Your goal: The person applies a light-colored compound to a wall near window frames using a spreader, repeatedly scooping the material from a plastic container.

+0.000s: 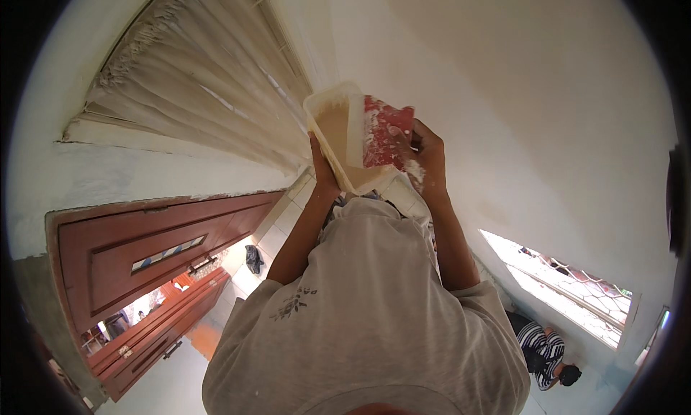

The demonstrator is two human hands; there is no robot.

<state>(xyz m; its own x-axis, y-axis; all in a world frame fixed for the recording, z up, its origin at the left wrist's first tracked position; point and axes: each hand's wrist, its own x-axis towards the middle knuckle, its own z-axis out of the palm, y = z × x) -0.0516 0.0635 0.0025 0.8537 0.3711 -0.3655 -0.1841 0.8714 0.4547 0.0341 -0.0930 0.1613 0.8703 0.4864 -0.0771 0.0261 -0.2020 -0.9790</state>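
Observation:
In front of my chest, my left hand (324, 169) is closed on the near left side of a rectangular, pale plastic tub (355, 136). Beige, smooth-looking paste or paint (334, 125) lies inside it. My right hand (430, 156) grips a flat red putty spreader (389, 129), with the thumb on its face. White smears and lumps cover much of the spreader, which is over the tub's right side and hides part of it. Pale residue also sticks to my right hand. I cannot tell whether the spreader touches the tub's rim.
A pale wall (533, 105) rises ahead and to the right. Gathered beige curtains (194, 84) hang at upper left, above a reddish-brown door (115, 246). A dark bag (254, 259) lies on the tiles. Near a grilled window (576, 285), a person in stripes (541, 346) is low at right.

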